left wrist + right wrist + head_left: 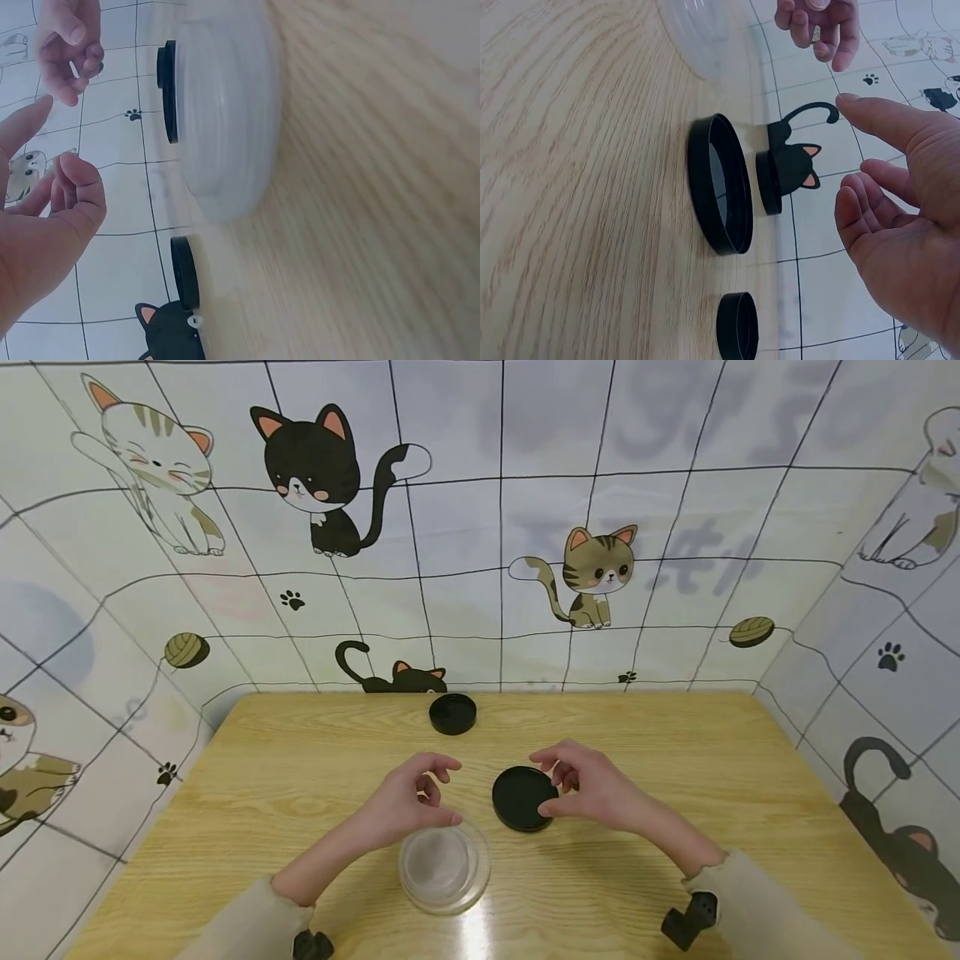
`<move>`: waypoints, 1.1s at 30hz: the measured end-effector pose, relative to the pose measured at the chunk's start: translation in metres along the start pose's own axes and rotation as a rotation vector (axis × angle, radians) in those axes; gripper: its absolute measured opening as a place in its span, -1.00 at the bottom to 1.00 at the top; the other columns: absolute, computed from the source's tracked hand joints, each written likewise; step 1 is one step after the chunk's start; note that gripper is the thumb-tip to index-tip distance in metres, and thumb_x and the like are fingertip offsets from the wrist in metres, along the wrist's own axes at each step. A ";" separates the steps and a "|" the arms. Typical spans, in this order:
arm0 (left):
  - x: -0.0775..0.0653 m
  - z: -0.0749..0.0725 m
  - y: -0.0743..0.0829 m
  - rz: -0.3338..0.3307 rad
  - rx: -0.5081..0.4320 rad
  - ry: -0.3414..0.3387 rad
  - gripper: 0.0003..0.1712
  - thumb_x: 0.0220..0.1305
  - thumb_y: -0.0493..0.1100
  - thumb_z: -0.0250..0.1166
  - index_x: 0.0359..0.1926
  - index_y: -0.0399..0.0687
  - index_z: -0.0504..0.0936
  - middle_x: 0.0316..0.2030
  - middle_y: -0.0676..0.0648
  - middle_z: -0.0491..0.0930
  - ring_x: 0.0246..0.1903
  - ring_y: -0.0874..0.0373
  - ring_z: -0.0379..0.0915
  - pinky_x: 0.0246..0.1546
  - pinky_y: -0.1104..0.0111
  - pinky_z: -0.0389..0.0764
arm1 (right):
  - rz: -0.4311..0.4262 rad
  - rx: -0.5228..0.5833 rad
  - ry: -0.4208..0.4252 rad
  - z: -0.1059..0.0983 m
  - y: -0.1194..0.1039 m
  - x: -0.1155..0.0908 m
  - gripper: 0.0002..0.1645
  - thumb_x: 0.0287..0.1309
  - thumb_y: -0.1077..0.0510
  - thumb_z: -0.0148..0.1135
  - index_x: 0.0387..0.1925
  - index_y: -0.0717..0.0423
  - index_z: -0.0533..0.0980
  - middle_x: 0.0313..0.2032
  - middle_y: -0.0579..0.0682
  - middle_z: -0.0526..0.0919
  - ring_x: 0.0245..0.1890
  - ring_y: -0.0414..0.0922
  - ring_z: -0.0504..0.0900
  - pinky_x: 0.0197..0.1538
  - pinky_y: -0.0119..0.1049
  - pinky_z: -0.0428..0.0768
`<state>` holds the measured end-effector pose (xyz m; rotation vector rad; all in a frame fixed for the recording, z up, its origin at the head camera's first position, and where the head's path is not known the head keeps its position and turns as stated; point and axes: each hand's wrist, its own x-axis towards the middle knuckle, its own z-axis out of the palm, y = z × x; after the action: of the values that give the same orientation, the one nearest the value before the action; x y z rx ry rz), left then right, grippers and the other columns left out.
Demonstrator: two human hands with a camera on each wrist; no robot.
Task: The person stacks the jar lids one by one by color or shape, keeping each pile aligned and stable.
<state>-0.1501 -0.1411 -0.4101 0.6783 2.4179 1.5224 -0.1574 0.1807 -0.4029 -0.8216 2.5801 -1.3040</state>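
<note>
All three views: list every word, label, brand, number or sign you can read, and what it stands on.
None can be read.
Wall: large faint marks at the head view's upper right resemble letters; too blurred to read.
Black lids: no writing visible.
Clear container: no writing visible.

- Two hands: one left hand (405, 802), one right hand (600, 789).
- Three shallow round black lids (517, 798), two of them showing in the head view.
- At least one clear round container (438, 868); nesting cannot be told.
- One wooden tabletop (300, 735).
- Two pale sleeves (247, 914).
- Two black wrist cameras (690, 921).
- Seven printed cats (311, 468), some cut off.
- Four printed paw prints (292, 601).
- Two printed yarn balls (186, 650).
</note>
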 end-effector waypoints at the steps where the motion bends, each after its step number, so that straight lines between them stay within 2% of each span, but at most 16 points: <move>1: 0.003 0.001 0.001 0.000 -0.004 -0.003 -0.32 0.07 -0.27 0.60 0.22 -0.15 0.55 -0.11 -0.09 0.41 -0.35 0.14 0.45 -0.25 0.37 0.56 | 0.004 0.000 0.005 -0.001 0.001 -0.001 -0.29 0.05 0.17 0.60 0.22 0.25 0.53 -0.07 0.01 0.54 -0.22 -0.03 0.57 -0.14 -0.21 0.60; 6: 0.013 0.004 0.006 0.007 -0.026 -0.016 -0.32 0.08 -0.28 0.59 0.23 -0.16 0.55 -0.11 -0.09 0.42 -0.34 0.14 0.47 -0.22 0.37 0.57 | 0.011 0.009 0.009 -0.004 0.004 -0.005 -0.30 0.08 0.15 0.58 0.23 0.24 0.52 -0.03 0.14 0.54 -0.23 -0.13 0.54 -0.15 -0.28 0.57; 9: 0.018 0.006 0.007 0.018 -0.042 -0.027 -0.33 0.09 -0.29 0.58 0.23 -0.21 0.54 -0.12 -0.09 0.42 -0.34 0.12 0.47 -0.23 0.37 0.57 | 0.017 0.017 0.009 -0.005 0.006 -0.007 -0.30 0.09 0.15 0.58 0.23 0.25 0.51 -0.03 0.16 0.53 -0.22 -0.04 0.55 -0.14 -0.29 0.56; 11: 0.020 0.007 0.007 0.023 -0.058 -0.035 -0.33 0.09 -0.30 0.58 0.23 -0.24 0.53 -0.12 -0.10 0.41 -0.34 0.11 0.46 -0.23 0.36 0.57 | 0.020 0.020 0.013 -0.006 0.007 -0.007 -0.29 0.08 0.15 0.58 0.24 0.26 0.51 -0.04 0.16 0.52 -0.21 0.03 0.55 -0.14 -0.29 0.56; 20: 0.029 0.011 0.003 0.006 -0.084 -0.038 -0.34 0.09 -0.30 0.58 0.21 -0.24 0.53 -0.13 -0.11 0.40 -0.35 0.10 0.45 -0.25 0.37 0.56 | 0.025 0.044 0.035 -0.008 0.012 -0.012 -0.30 0.07 0.21 0.58 0.23 0.29 0.50 -0.10 0.00 0.49 -0.23 0.09 0.53 -0.17 -0.30 0.55; 28: 0.036 0.012 0.002 -0.003 -0.111 -0.032 -0.33 0.09 -0.32 0.57 0.22 -0.26 0.52 -0.13 -0.11 0.38 -0.33 0.08 0.46 -0.29 0.39 0.57 | 0.024 0.036 0.062 -0.010 0.017 -0.016 -0.31 0.06 0.24 0.58 0.22 0.30 0.51 -0.11 0.06 0.52 -0.23 0.02 0.53 -0.16 -0.28 0.58; 33: 0.042 0.013 0.003 -0.008 -0.119 -0.037 -0.34 0.10 -0.32 0.57 0.23 -0.26 0.52 -0.13 -0.12 0.37 -0.32 0.07 0.45 -0.31 0.39 0.55 | 0.011 0.036 0.080 -0.012 0.019 -0.020 -0.34 0.07 0.29 0.56 0.20 0.32 0.51 -0.13 0.02 0.52 -0.23 0.06 0.53 -0.17 -0.23 0.59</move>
<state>-0.1807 -0.1099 -0.4102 0.6654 2.2793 1.6206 -0.1530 0.2085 -0.4129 -0.7635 2.6092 -1.4027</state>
